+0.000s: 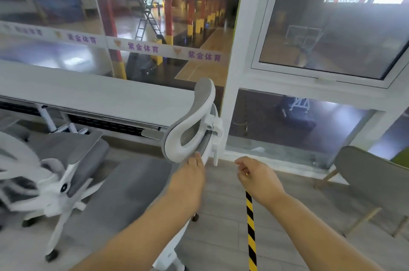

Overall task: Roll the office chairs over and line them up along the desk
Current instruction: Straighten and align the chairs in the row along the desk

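Item 1. Near chair [137, 186]: office chair with a white frame and grey mesh, standing on the wood-look floor just short of the desk's right end. Its headrest [204, 93] rises in front of the desk edge and is tipped towards the glass. One dark castor [194, 217] shows beneath it.

Item 2. Left hand [192, 173]: grasps the top rim of the near chair's back, directly under the headrest. The thumb lies along the rim and the other fingers are hidden behind the frame.

Item 3. Right hand [259, 177]: held in the air to the right of the chair, touching nothing, with fingers loosely curled and nothing in them.

Item 4. Second chair [73, 160]: same make, standing to the left below the desk's front edge. It is blurred, with its star base and castors in view.

Item 5. Desk [99, 93]: a long white top running along the glass wall.

Item 6. Striped tape [251, 233]: a yellow and black strip on the floor, passing under the right wrist.

Item 7. Grey side chair [371, 184]: on wooden legs at far right, well apart from the office chairs.
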Available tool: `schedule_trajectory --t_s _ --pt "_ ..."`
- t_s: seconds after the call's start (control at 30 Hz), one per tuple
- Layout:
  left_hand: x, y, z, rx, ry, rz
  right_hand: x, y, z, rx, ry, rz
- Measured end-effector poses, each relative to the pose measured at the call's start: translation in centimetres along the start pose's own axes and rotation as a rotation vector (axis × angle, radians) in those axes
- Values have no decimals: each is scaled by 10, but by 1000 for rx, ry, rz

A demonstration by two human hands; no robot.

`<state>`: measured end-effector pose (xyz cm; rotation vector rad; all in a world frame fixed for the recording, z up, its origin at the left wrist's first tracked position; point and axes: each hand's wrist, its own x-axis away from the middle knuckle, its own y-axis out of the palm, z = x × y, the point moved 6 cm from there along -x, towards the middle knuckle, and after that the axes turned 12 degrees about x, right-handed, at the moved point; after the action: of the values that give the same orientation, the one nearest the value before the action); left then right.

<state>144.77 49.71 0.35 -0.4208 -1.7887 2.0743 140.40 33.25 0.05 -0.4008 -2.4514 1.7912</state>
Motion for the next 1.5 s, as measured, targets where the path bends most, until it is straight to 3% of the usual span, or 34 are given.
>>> schedule_trajectory --t_s 0.27,0.5,0.73,1.1,1.33,1.5 --pt "38 0 -34 -8 -46 18 17 -3 -39 -13 -92 41" --pt "84 -9 -84 7 -19 16 27 -4 -105 33 -244 277" --pt "112 -15 -152 3 53 48 40 13 -176 78 -117 291" --pt "129 -28 -261 98 235 142 70 45 -264 13 -64 277" --pt "132 -25 -310 14 308 353 88 63 -291 -11 -17 284" --pt "123 -26 -332 14 323 413 92 67 -282 126 53 314"
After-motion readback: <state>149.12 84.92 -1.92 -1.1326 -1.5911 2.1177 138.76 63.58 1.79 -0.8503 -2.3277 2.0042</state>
